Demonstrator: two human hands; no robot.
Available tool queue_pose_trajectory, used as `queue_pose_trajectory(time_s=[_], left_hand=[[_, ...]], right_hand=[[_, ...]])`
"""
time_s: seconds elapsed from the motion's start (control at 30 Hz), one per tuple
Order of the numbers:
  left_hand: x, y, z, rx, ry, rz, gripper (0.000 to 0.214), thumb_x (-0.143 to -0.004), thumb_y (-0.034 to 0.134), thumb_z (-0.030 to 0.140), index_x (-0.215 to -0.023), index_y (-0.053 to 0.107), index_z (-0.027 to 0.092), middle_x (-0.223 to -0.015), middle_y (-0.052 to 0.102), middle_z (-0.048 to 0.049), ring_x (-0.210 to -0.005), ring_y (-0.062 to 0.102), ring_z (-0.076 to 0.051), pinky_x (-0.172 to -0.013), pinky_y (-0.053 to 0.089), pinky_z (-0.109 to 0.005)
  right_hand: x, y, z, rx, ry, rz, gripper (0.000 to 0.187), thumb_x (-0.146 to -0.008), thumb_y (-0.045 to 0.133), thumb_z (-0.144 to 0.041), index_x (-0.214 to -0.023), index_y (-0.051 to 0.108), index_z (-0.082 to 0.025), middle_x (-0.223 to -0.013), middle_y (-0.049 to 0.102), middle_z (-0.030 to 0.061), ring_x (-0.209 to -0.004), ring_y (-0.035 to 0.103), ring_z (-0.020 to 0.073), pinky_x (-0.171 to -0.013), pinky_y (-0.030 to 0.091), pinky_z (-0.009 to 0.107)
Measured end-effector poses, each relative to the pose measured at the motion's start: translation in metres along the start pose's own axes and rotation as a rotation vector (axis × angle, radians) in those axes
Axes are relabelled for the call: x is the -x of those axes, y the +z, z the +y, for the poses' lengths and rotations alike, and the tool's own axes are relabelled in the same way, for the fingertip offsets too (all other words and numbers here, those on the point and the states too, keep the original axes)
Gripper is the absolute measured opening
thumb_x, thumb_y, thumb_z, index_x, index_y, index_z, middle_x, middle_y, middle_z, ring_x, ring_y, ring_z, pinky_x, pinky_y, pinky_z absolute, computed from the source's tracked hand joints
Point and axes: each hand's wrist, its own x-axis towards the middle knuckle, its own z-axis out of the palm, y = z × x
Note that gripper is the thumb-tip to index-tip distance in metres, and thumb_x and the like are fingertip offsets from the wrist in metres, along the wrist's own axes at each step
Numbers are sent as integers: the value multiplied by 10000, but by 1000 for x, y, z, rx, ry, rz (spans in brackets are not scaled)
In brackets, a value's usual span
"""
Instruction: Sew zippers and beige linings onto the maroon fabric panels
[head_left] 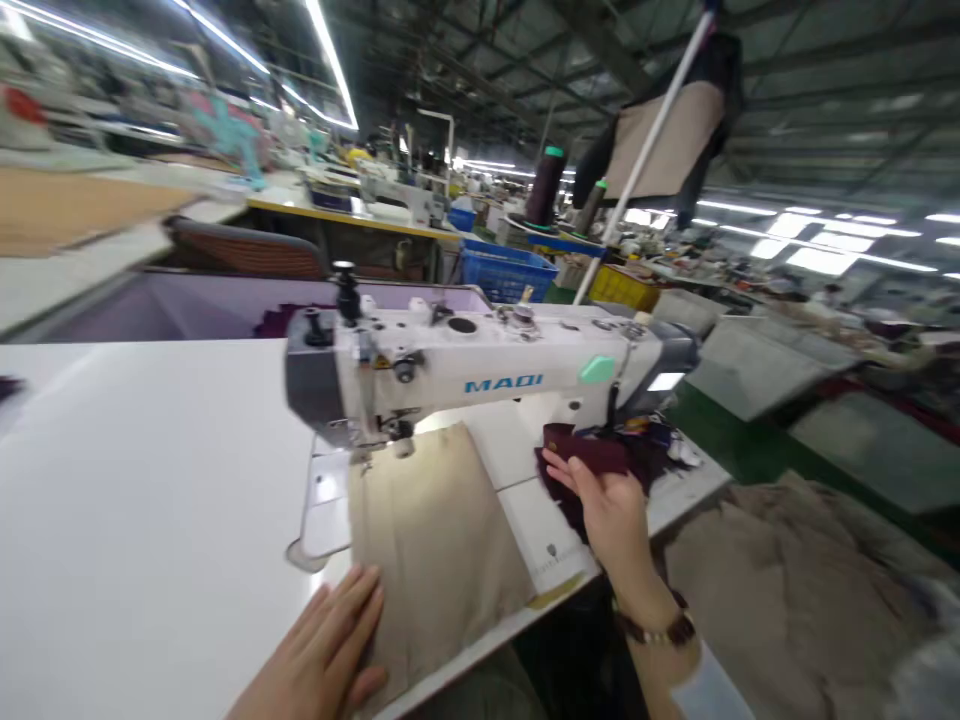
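Observation:
A beige fabric panel (435,550) lies on the white sewing table, its far edge under the needle area of a white sewing machine (450,375). My left hand (322,640) rests flat at the panel's near left edge, fingers stretched out and holding nothing. To the right of the machine bed, my right hand (604,490) has its thumb and fingers closed on a small maroon fabric piece (600,455). More dark maroon fabric lies beneath and beside that hand. The underside of the right hand's grip is hidden.
Brownish fabric is heaped (795,590) at the lower right, beyond the table edge. Thread cones (545,188) stand behind the machine near a slanted white pole (645,150). A blue crate (506,268) sits farther back. White tabletop (150,520) extends to the left.

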Motion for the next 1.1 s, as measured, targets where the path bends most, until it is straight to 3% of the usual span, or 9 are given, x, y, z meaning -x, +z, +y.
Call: queue_pose_trajectory(time_s=[0.1,0.2,0.33,0.47,0.53,0.63,0.73,0.97,1.1], left_hand=[[-14,-27,19,1,-139,-54,324,-886,444,309,-1170,516,170,-1192,520,-117,-1005,567,-243,-828,515,-339],[-27,-39,30,40,-228,-109,245,-816,514,156,-1053,575,148,-1181,508,-121,-1015,537,-242,-866,494,-357],[-33,-34,35,80,-273,-184,166,-794,546,109,-929,628,160,-1055,585,-79,-950,539,-227,-894,458,-394],[-30,-29,34,114,-282,-172,159,-771,647,209,-920,653,155,-1011,605,-63,-894,540,-209,-870,455,-365],[-28,-31,33,121,-259,-141,185,-718,713,265,-862,676,155,-1022,605,-61,-910,527,-216,-872,448,-362],[-28,-33,33,111,-255,-101,206,-638,775,281,-768,693,144,-1008,608,-64,-880,522,-216,-848,451,-344],[-28,-31,33,106,-256,-88,188,-633,779,274,-737,695,143,-991,607,-72,-865,519,-216,-827,453,-343],[-22,-24,31,109,-215,-74,203,-646,762,352,-725,704,174,-1040,597,-70,-947,498,-237,-887,410,-371],[-22,-24,31,122,-223,-85,162,-677,743,325,-657,693,173,-1050,595,-64,-922,500,-219,-879,414,-357]], right_hand=[[31,57,-38,-179,-153,-327,138,-843,419,-159,-879,553,-153,-936,613,86,-904,601,173,-763,509,300],[58,93,-55,-46,-350,-606,235,-808,378,-60,-853,590,-149,-963,619,88,-918,577,176,-803,484,316],[60,97,-62,184,-426,-798,287,-821,388,-47,-947,614,-169,-1061,605,76,-1004,540,193,-917,407,395],[33,85,-72,275,-458,-1053,335,-835,349,-50,-989,606,-199,-1318,419,87,-1229,370,221,-1024,255,493],[20,88,-74,261,-487,-1104,324,-849,340,-66,-961,614,-201,-1324,409,84,-1234,365,217,-1029,257,480],[8,100,-74,186,-537,-1127,288,-878,349,-113,-942,616,-202,-1250,480,62,-1170,436,180,-1000,342,373],[2,110,-73,157,-582,-1134,264,-885,371,-136,-962,615,-201,-1256,472,55,-1186,421,179,-990,359,329],[-5,108,-75,143,-625,-1240,234,-881,411,-144,-927,627,-222,-1276,462,30,-1233,370,176,-1037,300,363],[-4,113,-71,156,-618,-1171,237,-882,375,-120,-903,604,-177,-1288,452,54,-1233,371,173,-1059,270,365]])
